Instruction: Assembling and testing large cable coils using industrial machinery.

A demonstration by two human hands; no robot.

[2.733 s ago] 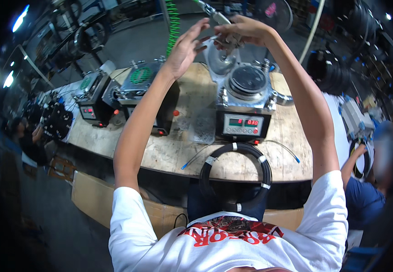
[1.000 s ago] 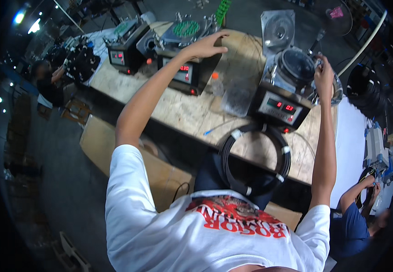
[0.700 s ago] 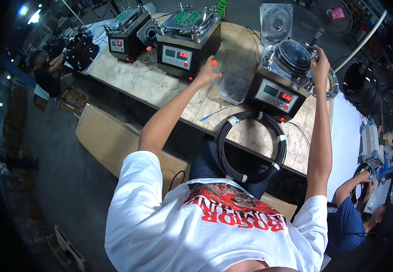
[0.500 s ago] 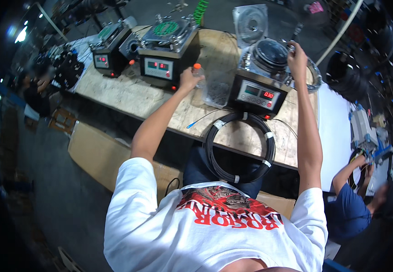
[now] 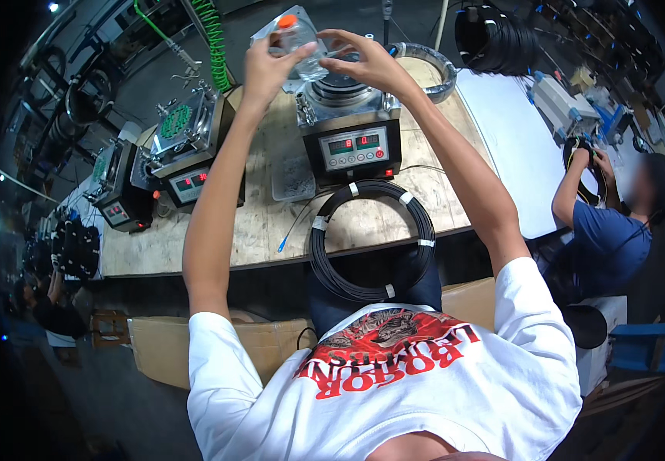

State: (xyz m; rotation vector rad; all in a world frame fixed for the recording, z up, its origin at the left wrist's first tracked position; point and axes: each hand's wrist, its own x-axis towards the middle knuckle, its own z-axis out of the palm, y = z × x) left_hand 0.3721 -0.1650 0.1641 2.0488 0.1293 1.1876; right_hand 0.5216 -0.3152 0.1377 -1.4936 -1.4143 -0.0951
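My left hand (image 5: 269, 71) is closed around a small clear plastic bottle (image 5: 306, 55) with an orange cap, held up tilted above the nearest polishing machine. My right hand (image 5: 375, 67) reaches in from the right, its thumb and forefinger apart with their tips close against the bottle's side; whether they touch it is unclear. Under both hands sits the machine's round metal plate (image 5: 342, 94), partly covered by them. The machine (image 5: 354, 146) has a front panel with red lit digits. In front of it lies a black cable coil (image 5: 321, 261) bound with white tape.
Left of the machine stands a clear plastic tray (image 5: 292, 181), near a blue-tipped cable end (image 5: 282, 244). Two more machines, one a polishing machine (image 5: 186, 146) with a green-patterned top, stand further left. A co-worker in a blue shirt (image 5: 610, 238) works at the right. Cardboard (image 5: 165, 349) lies below the table.
My left hand has lifted the bottle from the tabletop to above the machine. My right hand has moved from the machine's right side toward the bottle. The view has shifted right.
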